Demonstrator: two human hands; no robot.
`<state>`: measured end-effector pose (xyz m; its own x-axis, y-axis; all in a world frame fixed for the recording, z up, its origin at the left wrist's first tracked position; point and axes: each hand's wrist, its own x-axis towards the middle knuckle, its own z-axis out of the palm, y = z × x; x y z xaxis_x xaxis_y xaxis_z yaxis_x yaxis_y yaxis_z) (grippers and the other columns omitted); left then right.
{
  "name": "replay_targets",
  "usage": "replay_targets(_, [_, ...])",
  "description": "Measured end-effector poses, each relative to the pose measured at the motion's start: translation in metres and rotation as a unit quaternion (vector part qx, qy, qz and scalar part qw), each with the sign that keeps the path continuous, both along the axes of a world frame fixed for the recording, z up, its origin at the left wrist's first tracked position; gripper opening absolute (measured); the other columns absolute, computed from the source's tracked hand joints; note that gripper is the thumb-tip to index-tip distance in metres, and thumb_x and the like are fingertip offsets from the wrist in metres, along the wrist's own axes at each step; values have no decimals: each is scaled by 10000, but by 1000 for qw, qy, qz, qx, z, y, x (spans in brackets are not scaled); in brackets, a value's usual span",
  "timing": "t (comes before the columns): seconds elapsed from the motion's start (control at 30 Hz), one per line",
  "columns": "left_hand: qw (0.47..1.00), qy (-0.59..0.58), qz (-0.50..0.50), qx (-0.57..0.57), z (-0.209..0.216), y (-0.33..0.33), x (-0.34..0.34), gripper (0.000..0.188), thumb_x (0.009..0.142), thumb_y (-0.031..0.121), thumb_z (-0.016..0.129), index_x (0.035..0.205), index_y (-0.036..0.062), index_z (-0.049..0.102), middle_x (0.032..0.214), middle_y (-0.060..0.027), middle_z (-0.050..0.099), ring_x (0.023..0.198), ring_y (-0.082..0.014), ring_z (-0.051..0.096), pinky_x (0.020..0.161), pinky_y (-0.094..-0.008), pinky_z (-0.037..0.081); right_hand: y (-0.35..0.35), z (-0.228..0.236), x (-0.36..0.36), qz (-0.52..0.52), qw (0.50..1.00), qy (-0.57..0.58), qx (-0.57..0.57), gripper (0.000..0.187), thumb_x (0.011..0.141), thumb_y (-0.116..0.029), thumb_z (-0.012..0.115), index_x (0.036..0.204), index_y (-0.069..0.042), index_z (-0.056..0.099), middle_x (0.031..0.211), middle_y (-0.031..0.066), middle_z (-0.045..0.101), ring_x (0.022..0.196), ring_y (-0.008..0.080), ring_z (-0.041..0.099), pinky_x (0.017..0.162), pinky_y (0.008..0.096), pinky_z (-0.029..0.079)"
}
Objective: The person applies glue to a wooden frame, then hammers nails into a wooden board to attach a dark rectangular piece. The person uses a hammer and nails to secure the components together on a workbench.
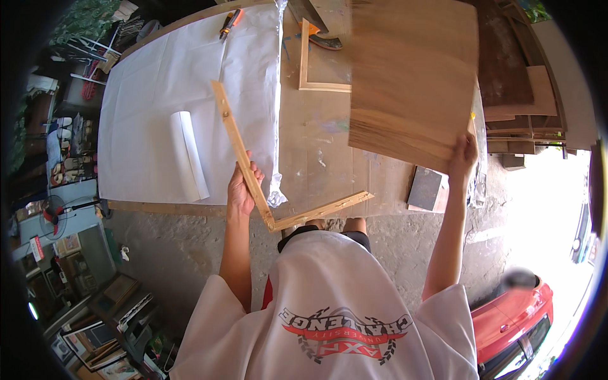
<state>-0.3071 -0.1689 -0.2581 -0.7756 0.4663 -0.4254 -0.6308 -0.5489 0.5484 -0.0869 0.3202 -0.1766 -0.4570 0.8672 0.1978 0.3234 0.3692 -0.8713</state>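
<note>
My left hand [243,187] is closed round one leg of an L-shaped wooden frame piece [235,140], whose corner points toward me and whose other leg runs off to the right. With my right hand [463,155] I grip the lower right corner of a large brown wooden board [415,82], raised over the right side of the table. Part of another wooden frame corner [304,63] lies flat at the far middle, its right end hidden by the board. A handsaw [324,41] with a dark and orange handle rests over that corner.
White sheeting [145,76] covers the table's left part, bearing a white roll [189,155] and orange-handled pliers [230,24]. A dark flat block [425,188] sits near the front right edge. Stacked boards [525,88] stand beyond the right side. A fan [56,217] is at left.
</note>
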Motion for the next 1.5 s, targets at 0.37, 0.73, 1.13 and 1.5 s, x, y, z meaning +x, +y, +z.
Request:
replay_targets(0.37, [997,0,81,11,11,-53,42,375,1089,324,492,1374,88,546,893,-22,557,788,-143,525,762,-307,460,17,-34,-185,-67,963,34,260,204,1046,-251,533,1049,-57,597,899,218,677,837,455,653,707,512,496])
replay_targets(0.73, [998,-19,54,-6,3,-28,57,363,1101,295,466,1395,90,519,896,-14,537,805,-134,504,767,-309,428,73,-68,-214,-111,968,128,187,257,1024,-206,535,973,33,614,838,221,669,768,358,653,720,451,505])
replay_targets(1.13, [988,-47,-146,-25,-71,153,31,328,1092,251,486,1339,46,554,878,-74,614,749,-141,566,727,-297,475,54,-95,54,-173,942,154,-244,326,1075,-281,546,1181,3,665,1040,56,689,903,122,612,831,291,491])
replay_targets(1.5, [880,218,-40,-420,-23,139,33,461,1089,429,440,1298,62,623,1247,-92,662,1101,-167,604,973,-340,454,-41,-107,49,-138,945,33,-294,440,1037,-338,624,1254,44,643,1136,93,697,1026,136,599,936,291,477])
